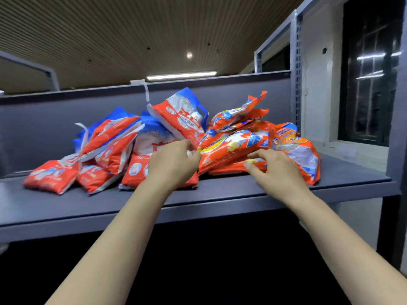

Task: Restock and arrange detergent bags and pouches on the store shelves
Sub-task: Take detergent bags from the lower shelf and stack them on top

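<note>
Both hands are on the orange detergent pouch (pixel 231 148) atop the right-hand heap on the shelf (pixel 242 190): left hand (pixel 174 161) curled at its end, right hand (pixel 273 166) pinching its near edge. It looks soft, slippery; best gripped at both ends.

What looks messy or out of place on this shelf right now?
The detergent bags are heaped, not lined up: the red and blue bags slump on each other, one handled bag tilts on top, and the orange bags lie in a loose pile.
</note>
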A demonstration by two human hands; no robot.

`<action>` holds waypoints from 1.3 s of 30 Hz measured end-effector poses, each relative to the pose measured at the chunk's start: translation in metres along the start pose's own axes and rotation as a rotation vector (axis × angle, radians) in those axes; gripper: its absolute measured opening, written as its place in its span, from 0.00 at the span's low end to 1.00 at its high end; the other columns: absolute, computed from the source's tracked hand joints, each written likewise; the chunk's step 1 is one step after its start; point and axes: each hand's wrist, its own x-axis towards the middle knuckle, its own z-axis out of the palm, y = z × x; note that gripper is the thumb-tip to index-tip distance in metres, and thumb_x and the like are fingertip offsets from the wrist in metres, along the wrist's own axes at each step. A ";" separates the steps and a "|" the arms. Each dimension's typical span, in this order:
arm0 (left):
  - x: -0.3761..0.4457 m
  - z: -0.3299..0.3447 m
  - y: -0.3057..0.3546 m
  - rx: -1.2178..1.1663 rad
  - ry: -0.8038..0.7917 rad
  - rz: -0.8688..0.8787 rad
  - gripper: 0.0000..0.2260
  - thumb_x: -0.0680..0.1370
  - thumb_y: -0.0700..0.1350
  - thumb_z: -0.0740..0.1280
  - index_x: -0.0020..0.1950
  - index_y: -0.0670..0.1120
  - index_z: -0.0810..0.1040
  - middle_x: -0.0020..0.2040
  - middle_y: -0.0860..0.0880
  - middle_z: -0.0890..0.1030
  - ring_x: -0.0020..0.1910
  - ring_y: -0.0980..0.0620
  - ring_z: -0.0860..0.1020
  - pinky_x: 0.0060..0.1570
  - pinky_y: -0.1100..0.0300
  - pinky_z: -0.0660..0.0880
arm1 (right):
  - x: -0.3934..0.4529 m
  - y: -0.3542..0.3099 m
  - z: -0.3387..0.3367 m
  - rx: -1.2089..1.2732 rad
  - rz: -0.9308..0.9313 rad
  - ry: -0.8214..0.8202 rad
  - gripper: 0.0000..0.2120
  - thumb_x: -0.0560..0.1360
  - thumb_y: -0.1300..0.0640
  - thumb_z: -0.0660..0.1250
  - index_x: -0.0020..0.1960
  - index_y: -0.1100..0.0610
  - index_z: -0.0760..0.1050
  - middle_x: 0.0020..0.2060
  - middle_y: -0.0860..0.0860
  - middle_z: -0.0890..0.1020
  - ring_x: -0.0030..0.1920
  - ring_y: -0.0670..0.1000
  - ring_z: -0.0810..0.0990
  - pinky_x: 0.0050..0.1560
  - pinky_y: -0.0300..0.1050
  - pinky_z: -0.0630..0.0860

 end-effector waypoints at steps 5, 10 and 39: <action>-0.045 -0.026 -0.042 0.045 -0.018 -0.083 0.15 0.77 0.54 0.59 0.60 0.52 0.77 0.60 0.50 0.79 0.58 0.47 0.76 0.53 0.54 0.71 | -0.022 -0.041 0.009 0.003 -0.090 -0.229 0.19 0.75 0.44 0.64 0.63 0.50 0.74 0.60 0.49 0.78 0.63 0.52 0.73 0.63 0.51 0.69; -0.102 -0.053 -0.096 0.076 -0.020 -0.159 0.14 0.77 0.56 0.60 0.58 0.53 0.77 0.59 0.54 0.80 0.57 0.49 0.76 0.51 0.55 0.69 | -0.053 -0.096 0.023 0.058 -0.145 -0.359 0.18 0.75 0.40 0.62 0.63 0.45 0.73 0.61 0.43 0.77 0.64 0.47 0.71 0.63 0.50 0.69; -0.365 -0.277 -0.550 0.260 -0.147 -0.800 0.12 0.77 0.61 0.58 0.55 0.60 0.74 0.51 0.61 0.79 0.50 0.55 0.76 0.43 0.58 0.69 | -0.220 -0.539 0.270 0.222 -0.520 -0.834 0.22 0.75 0.37 0.58 0.68 0.41 0.67 0.64 0.39 0.73 0.64 0.43 0.70 0.62 0.41 0.68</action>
